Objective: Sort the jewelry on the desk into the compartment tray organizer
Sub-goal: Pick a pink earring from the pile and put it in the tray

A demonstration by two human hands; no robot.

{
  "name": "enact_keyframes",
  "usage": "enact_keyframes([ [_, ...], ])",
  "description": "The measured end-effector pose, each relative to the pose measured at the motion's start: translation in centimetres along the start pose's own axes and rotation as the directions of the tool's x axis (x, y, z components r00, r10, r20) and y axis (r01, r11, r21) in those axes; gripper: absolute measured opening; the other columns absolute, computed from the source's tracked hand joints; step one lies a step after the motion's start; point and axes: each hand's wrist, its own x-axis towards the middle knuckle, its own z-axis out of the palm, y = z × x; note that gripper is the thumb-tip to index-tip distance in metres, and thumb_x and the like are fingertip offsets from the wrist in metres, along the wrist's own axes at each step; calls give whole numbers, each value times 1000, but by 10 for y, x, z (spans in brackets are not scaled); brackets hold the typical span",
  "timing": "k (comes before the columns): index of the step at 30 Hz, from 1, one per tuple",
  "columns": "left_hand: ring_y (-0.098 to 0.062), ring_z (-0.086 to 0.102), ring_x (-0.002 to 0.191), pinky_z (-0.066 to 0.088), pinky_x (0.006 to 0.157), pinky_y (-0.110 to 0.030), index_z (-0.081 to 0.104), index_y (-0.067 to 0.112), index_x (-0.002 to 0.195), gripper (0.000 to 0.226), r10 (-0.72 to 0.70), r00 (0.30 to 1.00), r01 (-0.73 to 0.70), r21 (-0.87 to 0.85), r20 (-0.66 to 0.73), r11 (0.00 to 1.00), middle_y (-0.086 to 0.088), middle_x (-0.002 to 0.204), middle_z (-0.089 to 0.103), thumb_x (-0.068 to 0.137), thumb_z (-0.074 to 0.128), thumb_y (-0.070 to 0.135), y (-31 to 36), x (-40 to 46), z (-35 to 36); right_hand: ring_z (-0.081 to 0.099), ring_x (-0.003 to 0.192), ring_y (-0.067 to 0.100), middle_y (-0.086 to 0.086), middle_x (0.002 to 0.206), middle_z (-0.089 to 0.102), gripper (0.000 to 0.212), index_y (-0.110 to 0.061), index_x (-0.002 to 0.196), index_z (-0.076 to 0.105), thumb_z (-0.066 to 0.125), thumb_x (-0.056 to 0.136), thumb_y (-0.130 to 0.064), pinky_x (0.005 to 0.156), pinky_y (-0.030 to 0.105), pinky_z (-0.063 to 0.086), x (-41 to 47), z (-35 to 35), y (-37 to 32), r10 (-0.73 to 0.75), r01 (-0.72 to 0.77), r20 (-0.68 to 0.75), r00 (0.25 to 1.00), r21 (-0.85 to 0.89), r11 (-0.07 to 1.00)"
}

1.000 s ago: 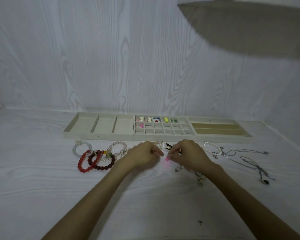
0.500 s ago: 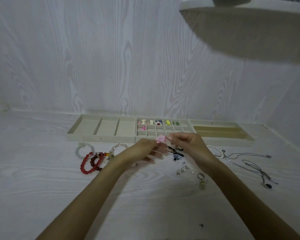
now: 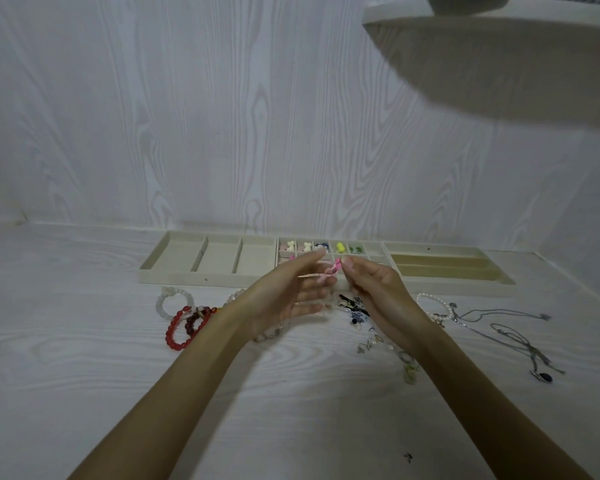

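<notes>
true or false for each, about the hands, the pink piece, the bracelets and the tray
1. The right hand pinches a small pink piece. True.
2. The left hand grips the red bead bracelet. False: that bracelet lies on the desk, and the left hand's fingers are straight.
3. The tray organizer has small pieces in its middle grid's back row. True.
4. The three wide left compartments hold bracelets. False: they look empty.
5. The silver necklaces lie on the desk, right of the hands. True.

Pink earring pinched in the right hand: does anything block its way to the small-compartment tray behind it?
Only partly. The left hand, fingers spread, reaches alongside the pink earring held by the right hand. The small-compartment tray lies directly behind, uncovered.
</notes>
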Motion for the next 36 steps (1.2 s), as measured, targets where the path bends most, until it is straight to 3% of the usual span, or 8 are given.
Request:
enact_keyframes([
  [6, -1, 65, 78, 52, 64, -15, 73, 21, 106, 32, 90, 996, -90, 51, 4, 995, 6, 92, 71, 78, 71, 36, -4, -2, -1, 67, 98, 12, -1, 100, 73, 24, -29, 91, 76, 67, 72, -41, 81, 18, 52, 5, 5, 6, -50, 51, -43, 998, 31, 998],
  [12, 1, 69, 75, 44, 52, -7, 73, 20, 102, 20, 272, 956, -233, 276, -112, 932, 5, 89, 75, 84, 69, 27, -3, -1, -13, 67, 97, 22, 2, 95, 74, 34, -26, 99, 73, 57, 79, -48, 93, 37, 50, 11, 10, 7, -32, 19, -100, 995, -133, 991],
  [16, -8, 71, 76, 53, 69, -12, 73, 12, 93, 14, 420, 896, -313, 464, -146, 828, 10, 64, 71, 81, 73, 19, 7, 10, -29, 64, 81, -2, -15, 90, 72, 24, -34, 95, 71, 61, 79, -49, 71, 10, 48, 30, 10, -6, -113, 80, -85, 990, -318, 945],
  [19, -10, 71, 78, 56, 83, -26, 75, 16, 89, 12, 474, 870, -296, 629, -132, 719, 5, 72, 73, 80, 75, 24, 16, 25, -44, 62, 67, -8, -15, 81, 72, 9, -29, 88, 73, 71, 79, -30, 58, 3, 43, 55, 9, -14, -105, 79, -36, 994, -437, 896],
  [22, -10, 71, 77, 56, 84, -34, 75, 20, 87, 13, 472, 870, -243, 707, -145, 665, 2, 78, 75, 77, 76, 29, 24, 38, -57, 58, 54, 3, -7, 69, 72, 8, -34, 83, 74, 73, 75, -38, 54, 12, 41, 72, 7, -20, -42, 45, 18, 999, -536, 843],
  [24, -9, 71, 76, 55, 83, -31, 75, 20, 85, 14, 468, 874, -230, 738, -130, 634, 3, 78, 75, 77, 76, 31, 32, 50, -68, 57, 62, 17, -1, 74, 73, 12, -35, 85, 75, 73, 74, -41, 61, 25, 43, 88, 6, -21, -26, 58, 62, 998, -601, 797],
  [29, -3, 68, 70, 53, 76, -27, 72, 25, 79, 3, 432, 894, -162, 817, -116, 554, 4, 74, 74, 80, 74, 26, 51, 81, -89, 55, 50, -2, -15, 76, 70, 13, -27, 89, 76, 73, 77, -34, 56, 18, 44, 129, 11, -8, -123, 66, -25, 992, -731, 679],
  [36, -4, 67, 81, 55, 82, -35, 72, 33, 79, 5, 372, 914, 1, 919, -161, 395, 12, 77, 72, 80, 73, 28, 40, 107, -105, 64, 68, 20, 7, 80, 73, 16, -19, 90, 76, 73, 79, -31, 65, 35, 52, 151, 12, 24, 2, -51, -65, 998, -761, 647],
])
